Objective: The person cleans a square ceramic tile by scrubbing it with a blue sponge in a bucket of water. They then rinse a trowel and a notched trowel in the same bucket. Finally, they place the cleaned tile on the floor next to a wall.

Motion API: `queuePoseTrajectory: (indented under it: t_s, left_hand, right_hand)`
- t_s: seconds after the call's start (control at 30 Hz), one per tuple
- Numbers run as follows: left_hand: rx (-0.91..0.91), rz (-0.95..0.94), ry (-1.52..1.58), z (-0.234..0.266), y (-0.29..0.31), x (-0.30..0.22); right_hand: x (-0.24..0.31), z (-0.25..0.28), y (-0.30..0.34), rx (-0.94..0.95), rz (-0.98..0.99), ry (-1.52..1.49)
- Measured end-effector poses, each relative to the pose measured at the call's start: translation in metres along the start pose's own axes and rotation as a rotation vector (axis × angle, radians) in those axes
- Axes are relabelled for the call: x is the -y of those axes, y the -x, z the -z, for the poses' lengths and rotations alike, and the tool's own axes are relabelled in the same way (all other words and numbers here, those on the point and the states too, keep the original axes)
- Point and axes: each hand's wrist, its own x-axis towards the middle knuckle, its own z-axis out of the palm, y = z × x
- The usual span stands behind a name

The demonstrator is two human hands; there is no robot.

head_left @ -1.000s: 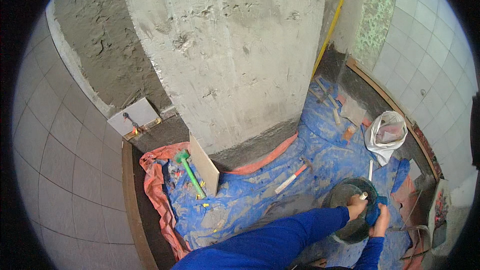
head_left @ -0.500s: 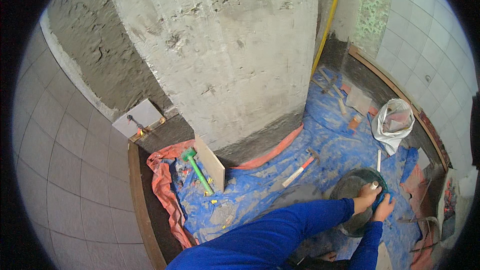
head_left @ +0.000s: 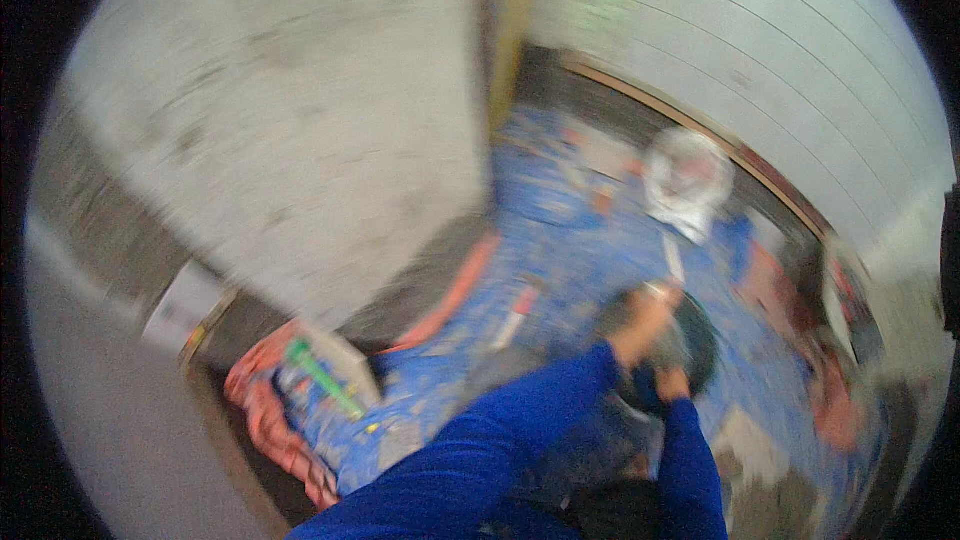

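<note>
The picture is smeared by motion. A dark round bucket point(head_left: 706, 335) stands on the blue sheet point(head_left: 555, 205), with grey stuff inside. Over its far left part, my left hand point(head_left: 642, 328) is closed on a handle with a pale end point(head_left: 660, 290); the rest of that tool is hidden. My right hand point(head_left: 673, 384) is low over the near side of the bucket, its fingers too blurred to read. Blue sleeves cover both arms. Left of the bucket lies a hammer point(head_left: 517, 316) with a red and white handle.
A white sack point(head_left: 688, 180) stands beyond the bucket. At the left are a green mallet point(head_left: 322, 378), a leaning tile point(head_left: 345, 365) and crumpled orange sheeting point(head_left: 265, 390). A rough grey column point(head_left: 300, 130) rises ahead; a tiled wall point(head_left: 780, 70) stands at the right.
My view has swung, so the scene sits further left and blurs. Both hands have shifted from the bucket's right rim toward its left and middle; the pale handle end stays in my left hand.
</note>
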Motion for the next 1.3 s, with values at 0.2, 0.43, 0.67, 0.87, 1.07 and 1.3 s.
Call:
queuePoseTrajectory:
  t_s: [0.2,0.43,0.67,0.87,1.07,1.3]
  left_hand:
    - [-0.171,0.114,1.025,0.042,-0.031,-0.029]
    - [-0.05,0.211,1.285,0.046,-0.011,-0.059]
    - [0.123,0.095,1.197,0.042,0.011,-0.073]
    - [0.054,0.121,1.302,0.049,0.007,-0.073]
    - [0.118,-0.079,1.219,0.082,-0.002,-0.072]
    - [-0.016,-0.187,1.281,0.121,-0.022,-0.076]
  right_hand:
    - [0.029,0.089,0.022,-0.452,0.012,-0.222]
    - [0.048,0.089,0.024,-0.711,0.206,-0.464]
    - [0.045,0.066,0.023,-0.678,0.226,-0.329]
    - [0.05,0.065,0.014,-0.741,0.26,-0.502]
    - [0.005,0.058,0.014,-0.669,-0.1,-0.256]
    - [0.016,0.126,0.028,-0.677,-0.125,-0.478]
